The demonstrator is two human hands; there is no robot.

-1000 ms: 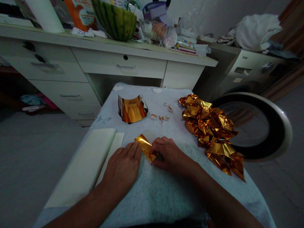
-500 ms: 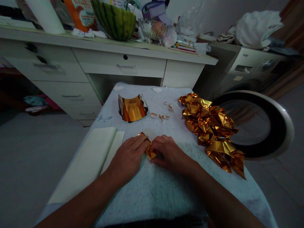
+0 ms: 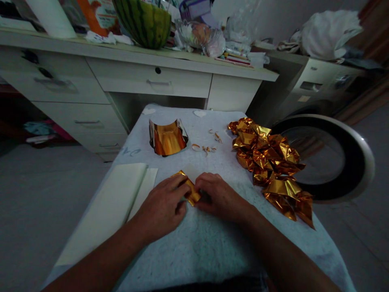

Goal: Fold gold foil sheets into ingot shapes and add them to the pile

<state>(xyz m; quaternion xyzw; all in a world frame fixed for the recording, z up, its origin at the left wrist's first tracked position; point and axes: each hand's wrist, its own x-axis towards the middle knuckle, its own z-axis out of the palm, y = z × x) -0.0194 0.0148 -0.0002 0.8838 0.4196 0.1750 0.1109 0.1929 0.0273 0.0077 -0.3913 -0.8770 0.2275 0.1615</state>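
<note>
A small folded piece of shiny gold foil (image 3: 193,196) lies at a slant between my two hands, low over the cloth. My left hand (image 3: 162,205) is closed on its left side, fingers bent over the top and thumb tucked below. My right hand (image 3: 217,196) pinches the right end with thumb and fingers, which cover that end. Just beyond the foil, a pale translucent sheet (image 3: 191,171) shows on the cloth. Further off stands a curved stack of gold foil sheets (image 3: 169,138). Beside it lie several thin orange-gold curled strips (image 3: 208,149).
A light cloth (image 3: 194,259) covers the table. Folded cream paper (image 3: 103,211) lies at the left, and a heap of twisted gold foil pieces (image 3: 264,154) at the right. Behind are a drawer desk (image 3: 130,81) bearing a cut watermelon (image 3: 146,24), and a washing machine with its round door (image 3: 367,162) open.
My left fingers have lifted and bent more, with the thumb drawn in, baring more of the foil. My right hand has barely moved. The view has shifted slightly.
</note>
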